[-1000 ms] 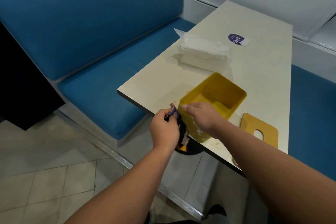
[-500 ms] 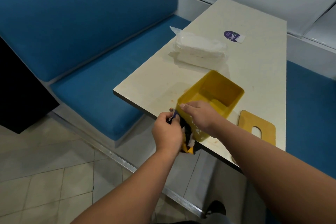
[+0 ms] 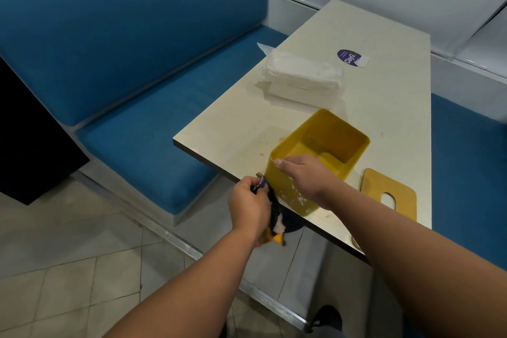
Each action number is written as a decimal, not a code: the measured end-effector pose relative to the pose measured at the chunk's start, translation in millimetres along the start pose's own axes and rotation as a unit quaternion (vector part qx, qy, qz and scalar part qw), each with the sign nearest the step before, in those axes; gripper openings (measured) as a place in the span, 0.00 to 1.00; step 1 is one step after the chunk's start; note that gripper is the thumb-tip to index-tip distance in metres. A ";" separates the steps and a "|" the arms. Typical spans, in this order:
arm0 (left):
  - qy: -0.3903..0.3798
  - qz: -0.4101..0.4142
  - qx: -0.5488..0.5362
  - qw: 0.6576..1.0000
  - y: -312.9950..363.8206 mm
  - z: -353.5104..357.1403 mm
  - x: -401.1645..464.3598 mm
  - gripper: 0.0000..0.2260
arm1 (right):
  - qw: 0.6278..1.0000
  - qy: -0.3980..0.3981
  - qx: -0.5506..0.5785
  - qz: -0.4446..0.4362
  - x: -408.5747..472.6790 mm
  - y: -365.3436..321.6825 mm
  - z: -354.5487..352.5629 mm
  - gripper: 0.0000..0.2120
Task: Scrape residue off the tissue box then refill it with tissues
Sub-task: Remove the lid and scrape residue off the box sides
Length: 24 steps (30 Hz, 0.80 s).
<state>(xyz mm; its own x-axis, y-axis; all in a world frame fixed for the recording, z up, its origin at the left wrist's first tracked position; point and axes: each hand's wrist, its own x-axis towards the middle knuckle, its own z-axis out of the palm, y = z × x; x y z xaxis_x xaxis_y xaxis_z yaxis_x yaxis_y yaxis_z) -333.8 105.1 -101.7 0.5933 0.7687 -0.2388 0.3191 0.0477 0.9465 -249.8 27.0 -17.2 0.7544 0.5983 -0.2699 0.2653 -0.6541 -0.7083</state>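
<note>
Right hand (image 3: 300, 173) grips the tissue box (image 3: 315, 162) rim; left hand (image 3: 251, 203) pinches a scraper (image 3: 274, 211). Brace box firmly; stroke along the residue-flecked wall

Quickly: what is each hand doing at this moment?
Left hand: grips a dark cloth against the yellow tissue box.
Right hand: holds the box at its rim.

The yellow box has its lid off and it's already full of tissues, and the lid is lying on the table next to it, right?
Not quite. The head view shows the yellow box is empty inside; the tissues sit in their pack on the table behind it. The lid does lie on the table beside the box.
</note>
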 end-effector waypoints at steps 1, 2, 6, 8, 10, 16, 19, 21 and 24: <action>0.002 0.000 0.014 1.000 -1.2 -0.9 3.0 0.05 | 1.000 -0.001 0.004 0.002 0.1 0.1 0.0 0.22; 0.006 0.002 0.017 1.000 -1.4 -1.1 5.0 0.06 | 1.000 -0.001 0.008 0.003 0.1 0.0 -0.1 0.22; 0.024 -0.024 -0.032 0.999 -5.7 11.6 -13.0 0.08 | 1.000 -0.006 0.009 0.004 0.0 -0.1 -0.4 0.20; 0.006 -0.038 -0.045 0.998 -12.7 21.9 -30.2 0.09 | 1.000 -0.003 0.010 0.012 -0.6 0.8 -1.3 0.21; -0.007 -0.043 -0.049 0.998 -13.6 22.7 -32.7 0.09 | 1.000 -0.002 0.004 0.011 -0.7 0.4 -1.6 0.22; 0.034 -0.048 -0.065 0.996 -4.1 18.4 -21.4 0.07 | 1.000 -0.005 -0.003 0.005 -0.6 -0.3 -1.0 0.22; -0.028 -0.046 -0.060 0.997 -11.8 27.2 -43.3 0.08 | 1.000 -0.003 0.005 0.010 -1.3 0.4 -1.8 0.21; -0.031 -0.037 -0.043 0.998 -13.3 23.2 -40.4 0.07 | 1.000 -0.004 0.010 0.015 -1.3 -0.3 -1.6 0.22; 0.017 -0.037 -0.068 0.997 -5.8 15.6 -24.4 0.05 | 1.000 -0.007 0.005 0.012 -1.2 -1.5 -1.4 0.21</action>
<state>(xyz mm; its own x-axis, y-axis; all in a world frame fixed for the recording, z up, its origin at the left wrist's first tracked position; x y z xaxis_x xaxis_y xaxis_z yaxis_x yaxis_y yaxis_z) -338.6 76.1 -104.7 0.5456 0.7813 -0.3032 0.2570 0.1885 0.9479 -250.3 26.7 -14.9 0.7523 0.5883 -0.2966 0.2409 -0.6646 -0.7073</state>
